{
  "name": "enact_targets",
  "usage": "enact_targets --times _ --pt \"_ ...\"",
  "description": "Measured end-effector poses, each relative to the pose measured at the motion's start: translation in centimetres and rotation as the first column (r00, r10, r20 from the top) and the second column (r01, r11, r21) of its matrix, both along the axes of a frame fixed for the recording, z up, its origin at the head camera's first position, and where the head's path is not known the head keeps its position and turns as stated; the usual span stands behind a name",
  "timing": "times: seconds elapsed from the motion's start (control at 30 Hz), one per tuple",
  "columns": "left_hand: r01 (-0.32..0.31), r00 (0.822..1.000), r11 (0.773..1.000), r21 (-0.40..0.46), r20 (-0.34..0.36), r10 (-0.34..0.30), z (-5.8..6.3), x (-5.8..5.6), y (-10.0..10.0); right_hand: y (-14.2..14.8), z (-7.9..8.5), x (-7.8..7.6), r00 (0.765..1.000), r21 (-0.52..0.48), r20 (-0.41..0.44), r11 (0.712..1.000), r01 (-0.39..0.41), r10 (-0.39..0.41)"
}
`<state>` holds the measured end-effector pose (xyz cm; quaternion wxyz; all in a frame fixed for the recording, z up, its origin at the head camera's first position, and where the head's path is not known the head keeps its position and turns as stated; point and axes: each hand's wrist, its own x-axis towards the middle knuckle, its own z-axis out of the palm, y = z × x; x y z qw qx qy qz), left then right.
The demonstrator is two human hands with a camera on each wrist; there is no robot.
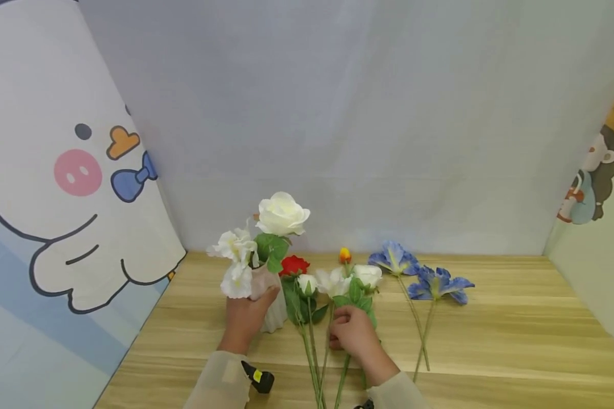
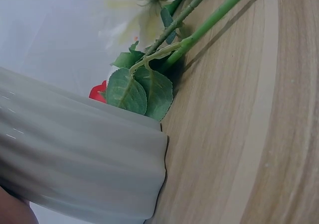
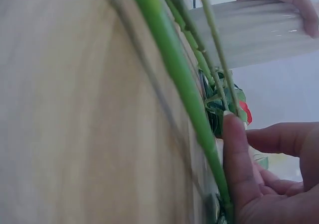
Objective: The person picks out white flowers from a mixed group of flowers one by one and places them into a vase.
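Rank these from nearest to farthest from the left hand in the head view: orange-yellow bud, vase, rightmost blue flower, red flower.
1. Vase: gripped by the left hand.
2. Red flower: just right of the vase.
3. Orange-yellow bud: farther right.
4. Rightmost blue flower: far right.

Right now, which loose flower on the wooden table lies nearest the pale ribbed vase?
The wide red bloom, immediately beside the vase; the loose white blooms, blue blooms and yellow-orange bud lie farther off.
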<state>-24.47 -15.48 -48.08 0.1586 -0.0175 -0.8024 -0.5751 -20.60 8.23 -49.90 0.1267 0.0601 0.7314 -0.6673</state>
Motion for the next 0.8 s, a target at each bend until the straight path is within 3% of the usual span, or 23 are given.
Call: enact_targets --times 0.33,0.8 --pt "-0.009 1.000 1.000 -0.014 0.024 0.010 0.0 0.0 0.1 0.2 0.5 -0.4 0.990 0.012 -0.136 1.000 0.028 -0.026" --pt "-0.010 1.000 0.999 -0.037 0.019 0.011 0.2 0.0 0.1 0.1 2.7 0.1 0.993 -0.026 -0.115 0.999 -0.022 0.019"
